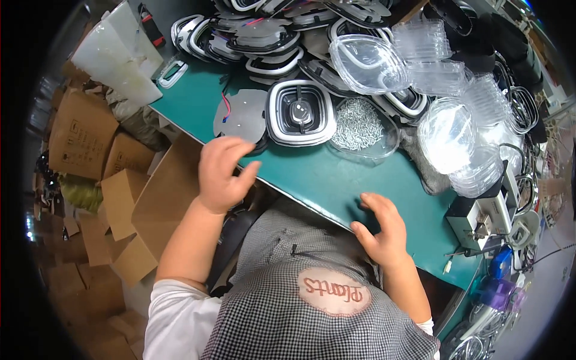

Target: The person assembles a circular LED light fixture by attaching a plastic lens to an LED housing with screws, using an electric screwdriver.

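Note:
My left hand [223, 175] hovers at the table's front edge, thumb apart from the fingers and nothing seen in it. Its fingertips reach the near edge of a flat grey plate [243, 117] with a red and blue wire; whether they touch it I cannot tell. Just right of that plate lies a rounded-square housing [300, 114] with a white rim and a dark ribbed inside. Over the front edge farther right, my right hand [384, 231] has its thumb and fingers spread, holding nothing. A clear tub of small silvery screws [358, 126] stands beyond it.
Stacked white-and-black housings [264, 42] fill the back of the green table [318, 180]. Clear plastic covers [447, 135] pile up at the right, beside a grey cloth [426, 165] and a small metal device [480, 219]. Cardboard boxes [81, 135] crowd the left.

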`<action>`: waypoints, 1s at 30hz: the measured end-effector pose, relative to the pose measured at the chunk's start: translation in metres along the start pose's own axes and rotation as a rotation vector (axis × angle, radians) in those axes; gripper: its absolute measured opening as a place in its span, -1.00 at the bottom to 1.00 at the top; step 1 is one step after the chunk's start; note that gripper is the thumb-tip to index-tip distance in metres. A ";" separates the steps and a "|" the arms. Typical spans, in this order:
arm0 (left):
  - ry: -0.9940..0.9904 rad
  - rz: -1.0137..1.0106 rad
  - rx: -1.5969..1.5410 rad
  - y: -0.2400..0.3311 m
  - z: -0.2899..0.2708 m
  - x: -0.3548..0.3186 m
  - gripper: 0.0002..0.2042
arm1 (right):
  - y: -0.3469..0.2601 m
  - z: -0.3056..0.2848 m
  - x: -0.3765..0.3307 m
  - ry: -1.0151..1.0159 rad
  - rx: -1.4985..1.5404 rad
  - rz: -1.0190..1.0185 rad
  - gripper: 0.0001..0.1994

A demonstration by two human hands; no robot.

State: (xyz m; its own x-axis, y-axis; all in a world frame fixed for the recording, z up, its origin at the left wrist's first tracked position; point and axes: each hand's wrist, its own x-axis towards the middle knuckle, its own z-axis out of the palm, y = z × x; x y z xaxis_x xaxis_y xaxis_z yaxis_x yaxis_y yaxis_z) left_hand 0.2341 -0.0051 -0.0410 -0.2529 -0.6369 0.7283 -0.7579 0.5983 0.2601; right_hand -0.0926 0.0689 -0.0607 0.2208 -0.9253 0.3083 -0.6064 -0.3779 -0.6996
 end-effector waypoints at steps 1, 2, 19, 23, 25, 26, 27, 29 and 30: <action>-0.057 -0.010 -0.013 0.003 0.006 0.006 -0.64 | 0.002 -0.001 -0.002 -0.001 0.005 -0.006 -0.45; -0.138 -0.004 0.053 -0.003 0.011 0.006 -0.45 | 0.003 -0.002 -0.003 0.017 0.004 0.002 -0.47; -0.252 -0.477 0.263 -0.052 -0.001 0.032 -0.25 | 0.018 -0.001 -0.004 0.067 0.042 -0.051 -0.59; -0.038 -0.326 0.473 -0.070 -0.028 0.043 -0.28 | 0.019 -0.001 -0.002 0.067 0.043 -0.062 -0.59; 0.148 -0.427 0.214 -0.086 -0.045 0.043 -0.32 | 0.019 -0.001 -0.001 0.065 0.047 -0.064 -0.59; 0.274 -0.491 -0.012 -0.095 -0.055 0.041 -0.33 | 0.019 -0.001 -0.001 0.066 0.056 -0.071 -0.59; 0.338 -0.542 -0.514 -0.099 -0.069 0.040 -0.31 | 0.019 -0.001 -0.001 0.067 0.064 -0.077 -0.59; 0.530 -0.555 -0.885 -0.086 -0.080 0.054 -0.24 | 0.019 -0.002 -0.001 0.061 0.062 -0.072 -0.59; 0.562 -0.571 -1.120 -0.065 -0.088 0.063 -0.25 | 0.019 -0.003 -0.001 0.055 0.065 -0.067 -0.59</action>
State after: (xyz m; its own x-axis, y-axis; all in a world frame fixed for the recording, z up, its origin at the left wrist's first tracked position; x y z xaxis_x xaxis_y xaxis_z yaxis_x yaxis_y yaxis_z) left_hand 0.3205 -0.0419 0.0438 0.4053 -0.8041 0.4349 0.2789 0.5617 0.7789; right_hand -0.1065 0.0629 -0.0722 0.2158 -0.8955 0.3892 -0.5403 -0.4415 -0.7163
